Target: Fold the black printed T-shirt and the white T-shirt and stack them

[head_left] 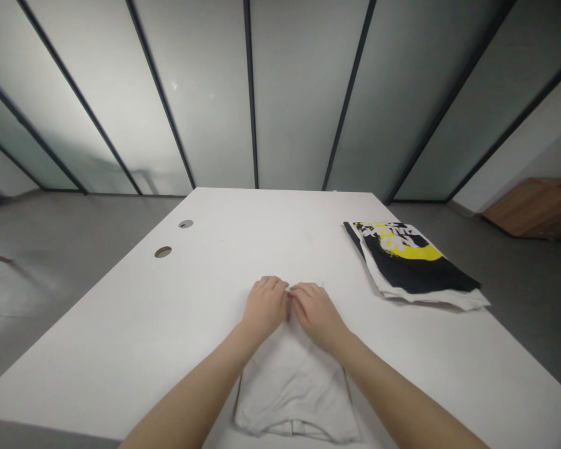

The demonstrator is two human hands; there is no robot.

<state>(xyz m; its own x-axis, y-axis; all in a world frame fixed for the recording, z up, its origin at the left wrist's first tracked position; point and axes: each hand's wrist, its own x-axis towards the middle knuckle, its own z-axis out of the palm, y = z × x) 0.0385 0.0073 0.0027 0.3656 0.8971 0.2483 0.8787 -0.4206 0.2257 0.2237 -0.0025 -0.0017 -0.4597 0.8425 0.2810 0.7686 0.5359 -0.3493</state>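
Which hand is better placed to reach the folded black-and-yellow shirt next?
Probably the right hand: it rests at the far edge of the white shirt, on the side nearer the folded black-and-yellow shirt; the left hand sits farther away.

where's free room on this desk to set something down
Widest patch: the white desk left of the left hand, toward the two round holes. A strip lies between the right hand and the folded black-and-yellow shirt. Crowded: at the hands, over the folded white cloth.
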